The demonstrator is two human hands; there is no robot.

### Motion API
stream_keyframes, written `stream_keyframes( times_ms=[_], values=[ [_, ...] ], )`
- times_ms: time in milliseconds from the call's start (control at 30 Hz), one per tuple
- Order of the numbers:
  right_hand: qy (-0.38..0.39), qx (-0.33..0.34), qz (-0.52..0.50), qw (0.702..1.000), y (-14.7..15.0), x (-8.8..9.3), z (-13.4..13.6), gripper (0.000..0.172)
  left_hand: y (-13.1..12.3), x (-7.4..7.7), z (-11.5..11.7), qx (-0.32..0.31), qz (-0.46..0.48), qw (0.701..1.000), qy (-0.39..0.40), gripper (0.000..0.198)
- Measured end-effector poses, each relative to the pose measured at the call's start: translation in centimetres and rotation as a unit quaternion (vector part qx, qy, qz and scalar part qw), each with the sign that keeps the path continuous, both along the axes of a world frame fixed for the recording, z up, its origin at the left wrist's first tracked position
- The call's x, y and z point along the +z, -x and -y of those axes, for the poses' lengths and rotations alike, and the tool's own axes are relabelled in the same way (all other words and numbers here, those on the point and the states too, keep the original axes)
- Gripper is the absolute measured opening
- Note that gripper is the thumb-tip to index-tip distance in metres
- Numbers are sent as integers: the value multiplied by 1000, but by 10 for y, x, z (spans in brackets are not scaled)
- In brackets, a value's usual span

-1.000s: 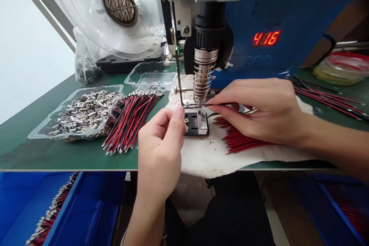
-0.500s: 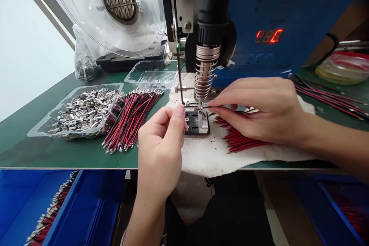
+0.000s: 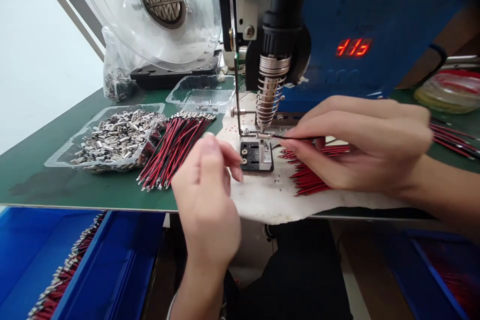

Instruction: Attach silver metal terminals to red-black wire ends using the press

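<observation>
My right hand (image 3: 360, 145) pinches a thin black wire (image 3: 300, 138) between thumb and forefinger. At the wire's left end a small silver metal connector (image 3: 265, 135) sits over the fixture block (image 3: 265, 154), just below the spring-wrapped soldering tip (image 3: 268, 95). My left hand (image 3: 210, 195) hovers left of the fixture, a little blurred. Its fingers are loosely bent and apart from the thumb, with nothing visible between them. Behind it lies a bundle of red and black wires (image 3: 176, 147). More red and black wires (image 3: 309, 177) rest on a white cloth (image 3: 262, 200) under my right hand.
A clear tray (image 3: 62, 157) heaped with metal connectors stands left on the green table (image 3: 22, 175). Behind are another clear tray (image 3: 200, 90) and a large clear reel (image 3: 120, 20). The blue machine (image 3: 397, 20) shows red digits. Blue bins (image 3: 123, 260) sit below the table edge.
My left hand has drawn back left from the connector and its fingers have loosened. My right hand still pinches the wire at the tip. The red display digits have changed. The view shifted slightly.
</observation>
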State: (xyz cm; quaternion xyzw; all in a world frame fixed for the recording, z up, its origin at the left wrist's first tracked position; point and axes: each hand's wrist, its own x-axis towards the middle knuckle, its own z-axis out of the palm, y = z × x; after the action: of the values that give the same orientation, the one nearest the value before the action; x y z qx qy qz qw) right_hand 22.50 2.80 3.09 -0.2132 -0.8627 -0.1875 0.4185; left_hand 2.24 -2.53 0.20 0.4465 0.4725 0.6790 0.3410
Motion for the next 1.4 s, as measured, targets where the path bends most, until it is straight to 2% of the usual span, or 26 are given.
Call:
stream_keyframes(
  times_ms=[67, 167, 233, 367, 467, 533, 667, 767, 833, 900, 1000, 1100, 1167, 1233, 1300, 1400],
  values=[
    [-17, -9, -11, 1000, -1, 2, 5, 17, -8, 1, 13, -1, -68, 998, 16, 38],
    [0, 17, -16, 1000, -1, 4, 12, 21, -20, 0, 28, -74, -150, 986, 8, 19],
    [24, 37, -6, 999, -1, 5, 15, 22, -26, -3, 32, -118, -186, 975, -17, 19],
    [59, 60, 41, 996, -4, 6, 19, 19, -35, -10, 32, -132, -186, 973, -28, 38],
    [58, 77, 50, 994, -7, 5, 17, 12, -38, -12, 34, -130, -152, 980, -23, 27],
    [67, 106, 47, 991, -8, 5, 11, 8, -36, -10, 37, -116, -128, 985, 4, 20],
    [107, 112, 90, 984, -15, 7, -12, 22, -22, -2, 45, -56, -100, 990, 79, 17],
    [171, 112, 191, 960, -25, 6, -32, 25, -2, 1, 45, 24, -136, 985, 103, 13],
    [229, 92, 225, 943, -31, 4, -41, 23, 16, 2, 41, 71, -204, 971, 104, 13],
    [266, 82, 236, 931, -35, 3, -46, 19, 35, 4, 33, 83, -308, 944, 90, 14],
    [299, 81, 237, 921, -38, 5, -48, 15, 63, 14, 20, 117, -459, 877, 83, 17],
    [293, 83, 241, 921, -38, 7, -49, 13, 82, 30, 8, 167, -597, 770, 154, 28],
    [286, 80, 242, 924, -37, 6, -49, 12, 87, 41, 2, 177, -671, 690, 204, 38],
    [292, 75, 234, 924, -37, 5, -50, 12, 87, 50, -5, 173, -717, 632, 237, 45],
    [303, 72, 227, 923, -36, 3, -50, 13, 83, 56, -12, 165, -738, 601, 260, 50],
    [304, 81, 221, 923, -36, 2, -51, 16, 76, 60, -23, 151, -744, 585, 286, 57]
  ],
)
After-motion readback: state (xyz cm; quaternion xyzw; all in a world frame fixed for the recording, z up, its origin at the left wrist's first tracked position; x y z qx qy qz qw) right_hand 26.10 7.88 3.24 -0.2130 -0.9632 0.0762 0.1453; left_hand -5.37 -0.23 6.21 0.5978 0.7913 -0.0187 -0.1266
